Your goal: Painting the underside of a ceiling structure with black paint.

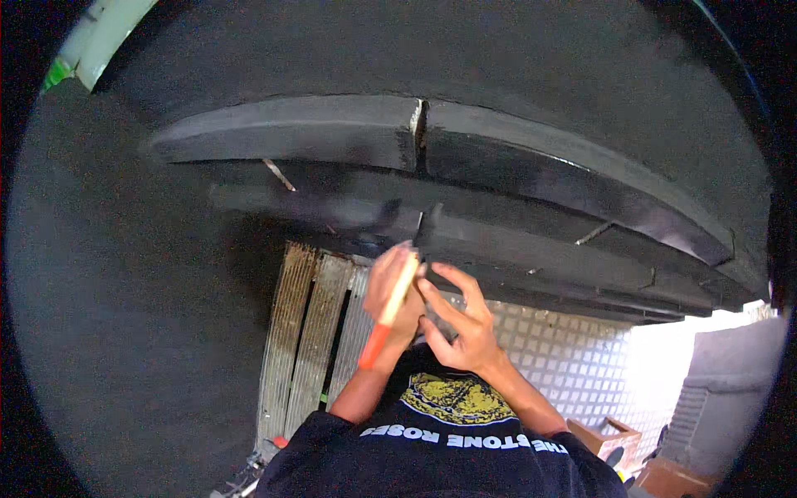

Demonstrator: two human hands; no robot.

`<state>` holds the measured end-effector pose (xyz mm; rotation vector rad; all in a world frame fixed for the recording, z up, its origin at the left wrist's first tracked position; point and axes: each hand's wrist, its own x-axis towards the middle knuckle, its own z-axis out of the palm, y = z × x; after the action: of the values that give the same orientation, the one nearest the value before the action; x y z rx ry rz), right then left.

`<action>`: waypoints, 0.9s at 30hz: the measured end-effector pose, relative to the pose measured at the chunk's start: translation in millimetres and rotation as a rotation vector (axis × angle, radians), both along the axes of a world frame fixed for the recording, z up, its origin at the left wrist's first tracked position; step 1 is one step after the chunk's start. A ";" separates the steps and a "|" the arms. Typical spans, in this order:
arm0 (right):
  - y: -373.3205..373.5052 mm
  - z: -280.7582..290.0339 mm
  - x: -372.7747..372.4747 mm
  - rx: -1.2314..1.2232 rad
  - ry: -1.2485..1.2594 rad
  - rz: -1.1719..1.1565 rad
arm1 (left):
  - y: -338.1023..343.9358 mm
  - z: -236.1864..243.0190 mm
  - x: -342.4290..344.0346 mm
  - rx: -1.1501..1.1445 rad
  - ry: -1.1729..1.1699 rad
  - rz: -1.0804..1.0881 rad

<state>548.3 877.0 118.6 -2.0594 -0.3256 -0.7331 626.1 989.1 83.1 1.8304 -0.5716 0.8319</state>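
My left hand (392, 292) is wrapped round a slim tool with a pale handle (402, 290) and an orange end (375, 347). A thin dark tip (420, 228) rises beyond my fingers toward the black-coated surface; whether it is bristle or blade, I cannot tell. Close beside it, my right hand (465, 328) has its fingers spread, with the fingertips near the tool's upper part. Ahead of both hands runs a long curved dark ledge (332, 124), broken by an upright gap (422, 137) with pale edges. Below it are more dark bands with small light streaks (279, 175).
Ribbed, worn boards (303, 349) lie below left, beside a light patterned floor (564, 357). At lower right are a brown box (610, 436) and a grey ribbed panel (730, 398). A pale green piece (104, 41) shows at upper left.
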 end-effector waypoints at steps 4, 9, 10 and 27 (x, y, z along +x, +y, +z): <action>-4.4 -31.0 -8.6 0.096 0.146 0.004 | 27.7 39.7 17.3 -0.261 -0.067 0.294; -45.4 -87.8 -30.8 -0.018 0.450 -0.110 | 44.7 66.1 48.3 -0.300 -0.022 0.499; -53.8 -104.0 -37.4 -0.052 0.524 -0.133 | 40.9 55.1 50.2 -0.249 -0.053 0.471; -83.6 -190.3 -63.0 -0.214 0.880 -0.014 | 120.8 67.4 82.4 -0.130 -0.246 0.500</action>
<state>485.3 793.5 -71.7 -2.3637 0.1217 0.2516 708.5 1109.9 150.5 1.7852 -0.1975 1.4086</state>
